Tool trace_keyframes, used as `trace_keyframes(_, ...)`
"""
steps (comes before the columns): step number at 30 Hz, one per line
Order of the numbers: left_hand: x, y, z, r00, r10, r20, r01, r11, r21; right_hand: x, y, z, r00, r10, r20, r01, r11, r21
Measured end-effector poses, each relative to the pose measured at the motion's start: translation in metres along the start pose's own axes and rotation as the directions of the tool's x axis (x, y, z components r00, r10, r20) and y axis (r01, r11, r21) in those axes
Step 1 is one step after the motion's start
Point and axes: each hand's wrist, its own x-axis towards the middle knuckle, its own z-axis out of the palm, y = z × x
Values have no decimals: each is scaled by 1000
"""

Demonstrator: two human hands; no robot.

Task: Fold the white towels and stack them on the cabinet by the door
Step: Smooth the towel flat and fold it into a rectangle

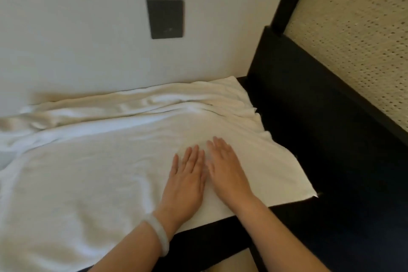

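Flat and side by side, the left hand (186, 179) and the right hand (227, 172) press palm-down on the white towel (99, 172), fingers straight and slightly spread, gripping nothing. The inner edges of the two hands almost touch. A pale bangle (157, 235) circles the left wrist.

The towel is white terry cloth, spread wide and mostly smooth under the hands, with soft creases toward the left. Its right corner lies near the front right of the surface. Along the back it bunches into long rumpled folds against the wall; whether those folds are the same towel or a second one cannot be told.

Counted: two hands, one bangle, one towel for certain.

The towel lies on a dark cabinet top (209, 234), whose front edge shows as a black strip beneath the wrists. Behind it rises a plain pale wall (77, 40) carrying one dark rectangular plate (165, 19). To the right stands a black frame (309, 106) holding a woven cane panel (357, 40).
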Motion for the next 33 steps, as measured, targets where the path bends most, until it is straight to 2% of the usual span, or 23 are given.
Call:
trace_keyframes(3, -37, -36, -9, 991, -130, -4, 130, 990, 48, 3, 10, 34, 997, -68, 43, 75, 981, -178)
trace_keyframes(6, -76, -93, -20, 964, -266, -13, 266, 957, 117, 3, 20, 33, 995, -78, 68, 92, 969, -228)
trace_keyframes(8, -98, -131, -32, 906, -422, -38, 424, 899, 111, 2, 16, 33, 995, -44, 87, 67, 958, -279)
trace_keyframes(11, -116, -156, -42, 796, -604, -45, 605, 793, 66, 9, -20, 38, 1000, 4, 23, 4, 938, -345)
trace_keyframes(13, -112, -142, -43, 796, -604, -34, 605, 794, 63, 16, -59, 50, 992, -126, -4, 120, 953, -279)
trace_keyframes(15, -106, -119, -37, 865, -502, -8, 501, 862, 71, 19, -96, 67, 961, -275, 37, 277, 938, -210)
trace_keyframes(17, -107, -110, -36, 905, -426, 0, 425, 903, 63, 18, -114, 85, 936, -336, 110, 352, 913, -205)
trace_keyframes(19, -122, -122, -40, 895, -446, 14, 445, 894, 61, 16, -113, 96, 927, -348, 140, 372, 898, -237)
trace_keyframes(21, -147, -147, -47, 850, -527, 1, 526, 848, 63, 16, -104, 100, 920, -372, 120, 391, 884, -256)
trace_keyframes(24, -184, -180, -64, 721, -693, -19, 692, 721, -19, 18, -101, 101, 916, -389, 96, 400, 875, -272)
trace_keyframes(26, -199, -190, -75, 617, -784, 62, 780, 599, -181, 18, -101, 103, 917, -391, 82, 398, 873, -283)
trace_keyframes(29, -206, -199, -88, 393, -873, 289, 833, 204, -515, 17, -99, 103, 916, -393, 76, 398, 872, -287)
trace_keyframes(30, -208, -201, -88, 349, -872, 344, 818, 105, -565, 17, -99, 103, 916, -394, 77, 399, 872, -285)
trace_keyframes(33, -213, -206, -95, 326, -854, 405, 779, 0, -627, 17, -97, 103, 914, -395, 87, 403, 874, -271)
